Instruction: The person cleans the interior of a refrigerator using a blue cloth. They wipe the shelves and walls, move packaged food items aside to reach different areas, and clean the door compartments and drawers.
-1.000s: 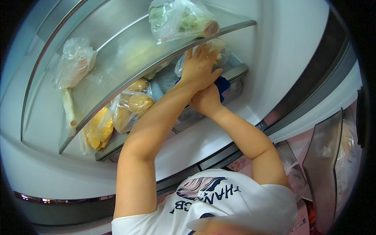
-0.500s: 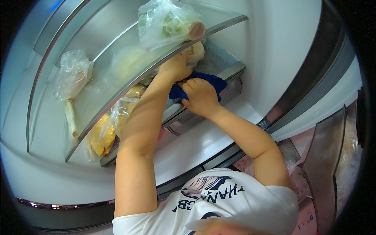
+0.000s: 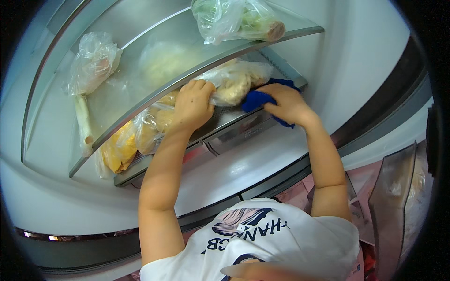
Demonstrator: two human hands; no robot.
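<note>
Inside a refrigerator, my right hand (image 3: 287, 104) presses a dark blue cloth (image 3: 257, 99) onto the front right part of the lower shelf (image 3: 234, 122), its fingers closed over the cloth. My left hand (image 3: 193, 105) is closed just under the front edge of the glass shelf (image 3: 164, 95). It grips the near end of a clear plastic bag (image 3: 232, 89) holding pale, lumpy food; its fingertips are partly hidden. Left of that hand lie a clear bag with yellowish-brown items (image 3: 152, 124) and a bag with bright yellow contents (image 3: 118, 149).
On the glass shelf above are a bagged green vegetable (image 3: 234, 21) and a bag with a long white stalk (image 3: 84, 122). Below runs a drawer front (image 3: 239, 136). At right, the open door's bin (image 3: 393, 187) holds wrapped items.
My right hand has moved right along the shelf with the blue cloth. My left hand has drawn back toward the front left, and the lumpy bag shows more fully.
</note>
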